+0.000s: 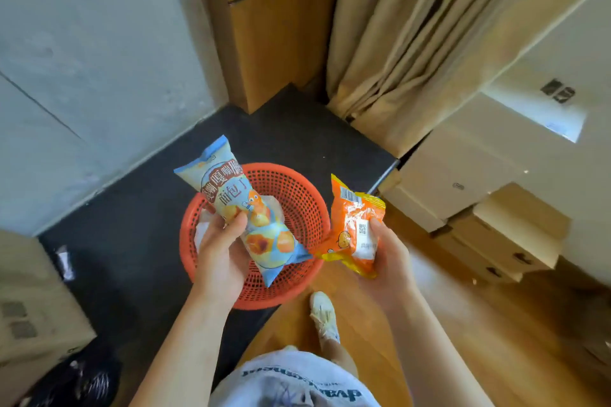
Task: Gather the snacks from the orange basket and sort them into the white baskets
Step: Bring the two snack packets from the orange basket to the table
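Boxes (502, 228) stacked right, curtain (413, 43) behind. Orange basket (297, 195) on dark floor (132, 225). Left hand (221, 251) fingers clamp blue bag (244, 208); right hand (390, 258) fingers clamp orange bag (355, 225).

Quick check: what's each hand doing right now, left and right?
Left hand: grips the blue bread snack packet.
Right hand: grips the orange snack packet.

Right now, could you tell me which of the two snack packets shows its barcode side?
The orange packet in the right hand: barcode and white label face up. The blue packet, in the left hand, shows its printed front.
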`<state>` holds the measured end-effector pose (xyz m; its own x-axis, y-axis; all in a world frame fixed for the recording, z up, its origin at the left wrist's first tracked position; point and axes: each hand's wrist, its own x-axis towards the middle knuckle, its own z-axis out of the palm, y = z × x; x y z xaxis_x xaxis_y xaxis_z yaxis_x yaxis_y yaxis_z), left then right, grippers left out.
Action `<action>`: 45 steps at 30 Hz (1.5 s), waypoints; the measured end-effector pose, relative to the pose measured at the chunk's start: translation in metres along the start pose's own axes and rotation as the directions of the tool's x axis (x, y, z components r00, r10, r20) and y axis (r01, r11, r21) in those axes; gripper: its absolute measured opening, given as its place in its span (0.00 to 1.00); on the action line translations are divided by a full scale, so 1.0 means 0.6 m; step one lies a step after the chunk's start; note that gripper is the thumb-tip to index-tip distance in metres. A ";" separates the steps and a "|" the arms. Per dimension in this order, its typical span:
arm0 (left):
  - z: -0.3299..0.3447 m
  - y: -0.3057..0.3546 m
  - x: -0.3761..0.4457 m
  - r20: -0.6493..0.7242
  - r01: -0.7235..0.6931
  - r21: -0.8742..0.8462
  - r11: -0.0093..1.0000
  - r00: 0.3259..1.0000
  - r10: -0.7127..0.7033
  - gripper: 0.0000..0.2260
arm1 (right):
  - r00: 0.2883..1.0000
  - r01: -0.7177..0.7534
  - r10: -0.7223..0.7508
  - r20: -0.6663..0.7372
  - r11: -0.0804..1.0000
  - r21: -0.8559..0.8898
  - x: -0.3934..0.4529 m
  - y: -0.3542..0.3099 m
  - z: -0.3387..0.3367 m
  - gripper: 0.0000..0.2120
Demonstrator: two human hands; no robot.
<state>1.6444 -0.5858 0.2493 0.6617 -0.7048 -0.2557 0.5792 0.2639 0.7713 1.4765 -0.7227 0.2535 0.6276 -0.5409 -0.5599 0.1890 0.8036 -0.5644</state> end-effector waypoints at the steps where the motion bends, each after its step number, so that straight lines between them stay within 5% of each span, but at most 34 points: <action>1: 0.013 -0.007 -0.011 0.046 0.047 -0.001 0.999 0.998 -0.047 0.14 | 1.000 0.012 -0.011 -0.022 1.000 0.024 -0.027 0.004 -0.015 0.25; 7: 0.098 -0.078 -0.084 0.253 0.412 0.144 0.900 0.864 -0.436 0.21 | 0.945 0.200 -0.214 -0.246 0.976 -0.081 -0.189 0.036 -0.115 0.25; 12: 0.182 -0.183 -0.203 0.390 0.518 0.466 0.717 0.607 -0.692 0.27 | 0.742 0.409 -0.368 -0.560 0.911 -0.056 -0.376 0.093 -0.233 0.24; 13: 0.208 -0.216 -0.248 0.416 0.501 0.552 0.667 0.528 -0.741 0.26 | 0.669 0.472 -0.390 -0.633 0.881 -0.044 -0.431 0.114 -0.267 0.24; 16: 0.226 -0.255 -0.289 0.442 0.376 0.685 0.624 0.467 -0.766 0.15 | 0.566 0.526 -0.398 -0.722 0.849 -0.055 -0.489 0.142 -0.294 0.23; 20: 0.287 -0.354 -0.464 0.439 0.222 0.843 0.490 0.242 -0.865 0.16 | 0.332 0.624 -0.372 -0.867 0.776 -0.094 -0.670 0.218 -0.379 0.24; 24: 0.331 -0.443 -0.652 0.405 0.078 0.909 0.409 0.059 -0.912 0.18 | 0.104 0.702 -0.285 -0.953 0.700 -0.133 -0.838 0.313 -0.448 0.29; 29: 0.360 -0.530 -0.847 0.354 -0.079 0.927 0.367 -0.138 -0.925 0.11 | -0.106 0.803 -0.174 -0.979 0.566 -0.188 -0.990 0.421 -0.505 0.21; 36: 0.390 -0.619 -1.022 0.275 -0.253 0.893 0.372 -0.349 -0.896 0.10 | -0.267 0.866 0.060 -0.962 0.454 -0.212 -1.103 0.517 -0.541 0.23; 40: 0.404 -0.685 -1.111 0.207 -0.300 0.892 0.339 -0.396 -0.895 0.13 | -0.299 0.901 0.193 -0.934 0.380 -0.210 -1.152 0.548 -0.576 0.26; 45: 0.450 -0.784 -1.236 0.134 -0.351 0.876 0.330 -0.480 -0.867 0.15 | -0.354 0.907 0.283 -0.891 0.335 -0.254 -1.239 0.566 -0.661 0.19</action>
<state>0.7523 -0.3649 0.2333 -0.8836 0.0213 -0.4677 -0.4584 -0.2429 0.8549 0.7744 -0.1463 0.2377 -0.8417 0.1974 -0.5025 0.4413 -0.2846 -0.8510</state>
